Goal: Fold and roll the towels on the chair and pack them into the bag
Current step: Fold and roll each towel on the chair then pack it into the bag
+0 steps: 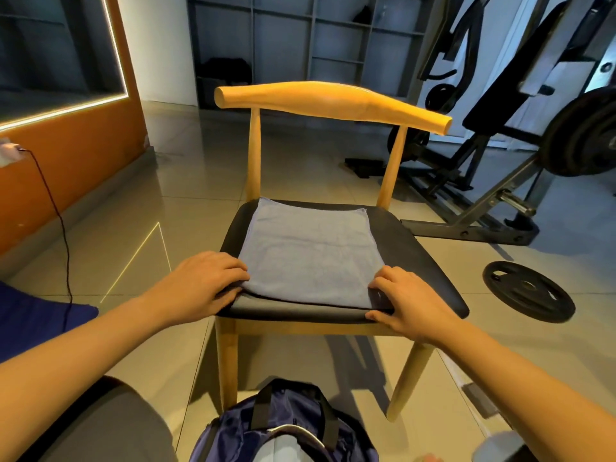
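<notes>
Wooden chair (333, 101), black seat | blue-grey cloth towel (310, 255) lay flat on seat | dark blue bag (293, 425) at 6 o'clock | left hand (200, 281), right hand (403, 298) pinched near corners | first fold looked ready; next, lift both toward 12 o'clock

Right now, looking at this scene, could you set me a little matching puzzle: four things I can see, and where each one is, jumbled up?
Things:
1. towel
2. bag
3. weight plate
4. left hand

Places:
A. on the floor to the right of the chair
B. at the towel's near left corner
C. spread flat on the chair's seat
D. on the floor in front of the chair

Pairs: 1-C, 2-D, 3-A, 4-B
</notes>
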